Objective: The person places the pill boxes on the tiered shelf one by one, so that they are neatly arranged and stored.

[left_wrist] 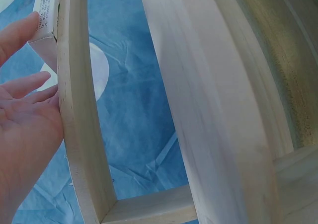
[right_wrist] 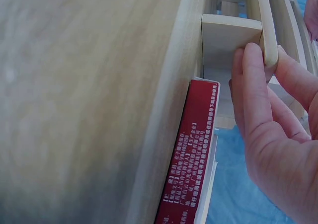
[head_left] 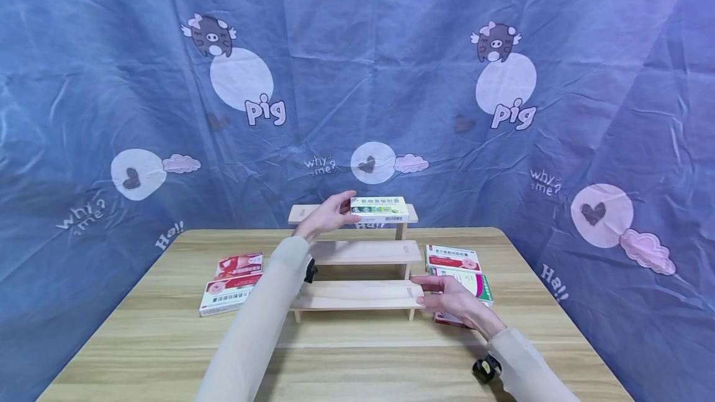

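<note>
A three-step wooden display stand [head_left: 363, 295] is on the table. On its top step lies a white and green medicine box [head_left: 379, 209]. My left hand [head_left: 329, 214] pinches the left end of that box, fingers behind and thumb in front. In the left wrist view, one corner of the medicine box [left_wrist: 45, 28] shows by the fingers, beside the step's edge. Down at the right, my right hand [head_left: 452, 298] grips the end of the lowest step. The right wrist view has its fingers [right_wrist: 256, 85] under that step and the thumb on the other side.
Left of the stand lie red and white medicine boxes [head_left: 229, 293]. More boxes, including a red and white one [head_left: 454, 258] and a green and white one [head_left: 485, 290], lie right of it, close to my right hand. A blue printed curtain [head_left: 357, 79] hangs behind the table [head_left: 357, 365].
</note>
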Demonstrator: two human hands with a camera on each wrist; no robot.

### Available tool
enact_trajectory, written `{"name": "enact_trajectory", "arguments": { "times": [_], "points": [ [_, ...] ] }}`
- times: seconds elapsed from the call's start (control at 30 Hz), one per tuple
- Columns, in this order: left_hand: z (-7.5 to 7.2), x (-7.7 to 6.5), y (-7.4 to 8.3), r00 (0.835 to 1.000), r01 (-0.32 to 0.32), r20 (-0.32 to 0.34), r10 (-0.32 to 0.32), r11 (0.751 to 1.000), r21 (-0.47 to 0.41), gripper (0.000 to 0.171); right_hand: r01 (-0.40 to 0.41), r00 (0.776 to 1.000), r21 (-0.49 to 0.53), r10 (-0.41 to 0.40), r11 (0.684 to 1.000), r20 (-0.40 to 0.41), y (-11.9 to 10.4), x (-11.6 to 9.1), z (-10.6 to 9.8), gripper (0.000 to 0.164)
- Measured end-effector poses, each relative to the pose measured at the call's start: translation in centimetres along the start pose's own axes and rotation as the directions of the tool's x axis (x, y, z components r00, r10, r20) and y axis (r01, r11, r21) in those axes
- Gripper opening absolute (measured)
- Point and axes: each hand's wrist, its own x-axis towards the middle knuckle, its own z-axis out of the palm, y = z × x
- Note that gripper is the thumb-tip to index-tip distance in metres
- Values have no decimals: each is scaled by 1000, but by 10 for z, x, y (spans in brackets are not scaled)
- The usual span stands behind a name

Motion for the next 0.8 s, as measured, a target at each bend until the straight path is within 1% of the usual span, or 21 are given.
{"name": "enact_trajectory", "arguments": {
  "times": [0.23, 0.53, 0.63, 0.8],
  "points": [
    [0, 2, 0, 1000, 5, -2, -5, 1000, 8, 77, 3, 1000, 6, -3, 1000, 3, 2, 1, -1, 59],
    [0, 0, 4, 1000, 24, -14, -24, 1000, 10, 76, 9, 1000, -1, -9, 1000, 3, 2, 0, -1, 59],
    [0, 0, 4, 1000, 20, -15, -20, 1000, 15, 76, 14, 1000, 3, -14, 1000, 11, 1, -1, -2, 59],
    [-1, -1, 3, 999, 25, -37, -25, 1000, 13, 79, 22, 999, 15, -22, 1000, 24, 0, -2, 0, 59]
  ]
}}
